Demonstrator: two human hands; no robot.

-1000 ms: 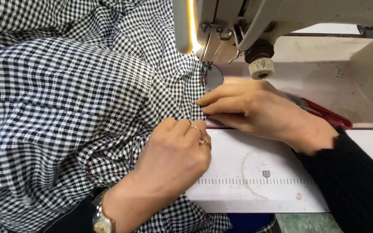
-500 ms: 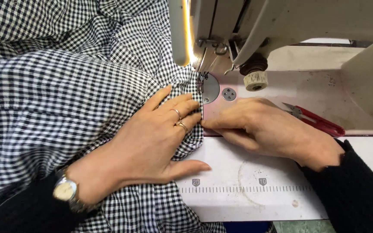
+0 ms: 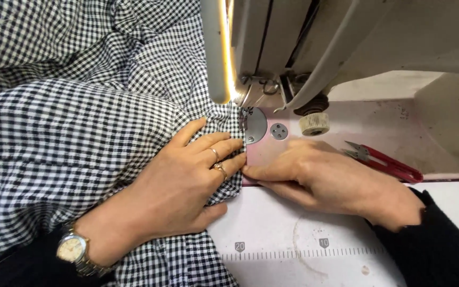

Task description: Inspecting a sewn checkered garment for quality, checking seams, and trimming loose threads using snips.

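A black-and-white checked fabric point(image 3: 81, 117) covers the left of the sewing table and runs under the presser foot point(image 3: 244, 118) of a white sewing machine point(image 3: 357, 42). My left hand point(image 3: 187, 180) lies flat on the fabric with its fingers spread, pressing the cloth edge just before the foot; it wears two rings and a wristwatch point(image 3: 73, 250). My right hand point(image 3: 325, 178) rests on the machine bed, its fingertips pinching the fabric edge right beside my left fingertips.
Red thread snips point(image 3: 386, 161) lie on the bed behind my right hand. A lit lamp bar point(image 3: 216, 48) hangs over the needle. A white table surface with a printed ruler scale point(image 3: 298, 250) runs along the front. A round knob point(image 3: 314, 122) hangs under the machine arm.
My left hand went from curled on the fabric to flat with fingers spread toward the presser foot. My right hand slid a little closer to the fabric edge. The view moved nearer.
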